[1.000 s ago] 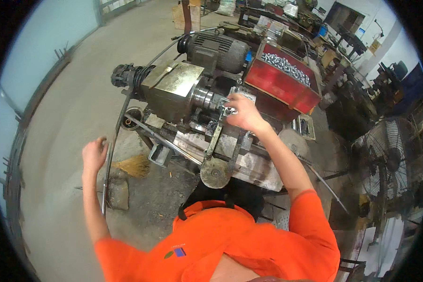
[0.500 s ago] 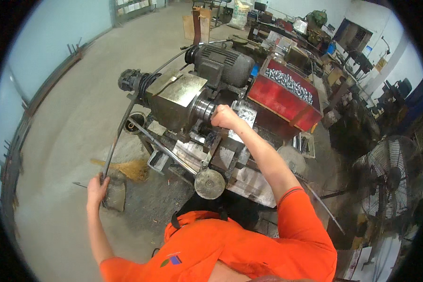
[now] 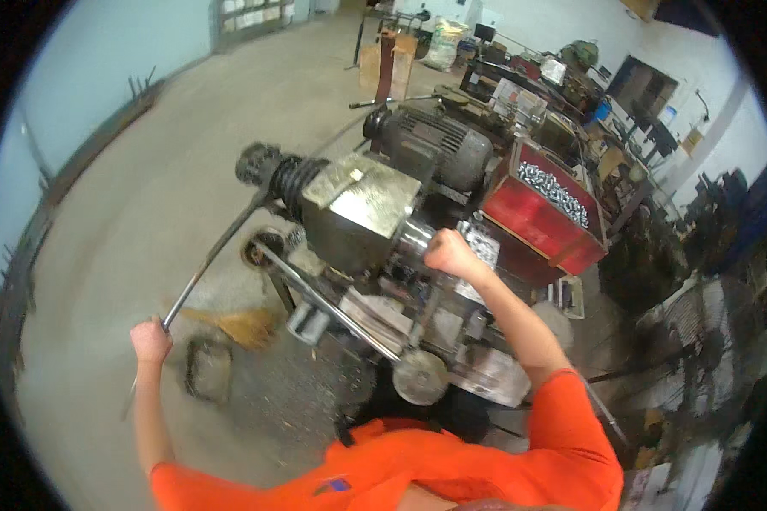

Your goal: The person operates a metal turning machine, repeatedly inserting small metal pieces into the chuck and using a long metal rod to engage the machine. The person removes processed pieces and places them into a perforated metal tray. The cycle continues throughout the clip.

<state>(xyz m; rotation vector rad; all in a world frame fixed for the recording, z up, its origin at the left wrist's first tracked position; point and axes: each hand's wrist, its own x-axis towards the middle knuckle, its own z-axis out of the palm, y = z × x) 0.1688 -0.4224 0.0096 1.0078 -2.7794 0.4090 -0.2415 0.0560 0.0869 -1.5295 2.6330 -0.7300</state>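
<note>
My left hand (image 3: 152, 339) is wrapped round a long metal lever (image 3: 209, 268), well out to the left of a small lathe. The lever runs up to the pulley-like rear end (image 3: 291, 186) of the lathe's headstock (image 3: 362, 200). My right hand (image 3: 450, 253) is closed at the face of the shiny round chuck (image 3: 413, 238); whatever its fingers hold is hidden behind them. Below the chuck sit the slide and a round handwheel (image 3: 420, 377), close to my body. A slanting metal rod (image 3: 328, 302) stretches toward that wheel.
Behind the headstock stands a grey motor (image 3: 443, 146). Right of it, a red bin (image 3: 533, 209) holds several shiny metal parts. A broom head (image 3: 243, 326) and a dark-rimmed tray (image 3: 209, 370) lie on the floor at left. A large fan (image 3: 699, 341) stands at right.
The lever has swung outward, away from the lathe, with my left hand still round it. My right hand stays at the chuck. The whole view has shifted, so the lathe appears further right.
</note>
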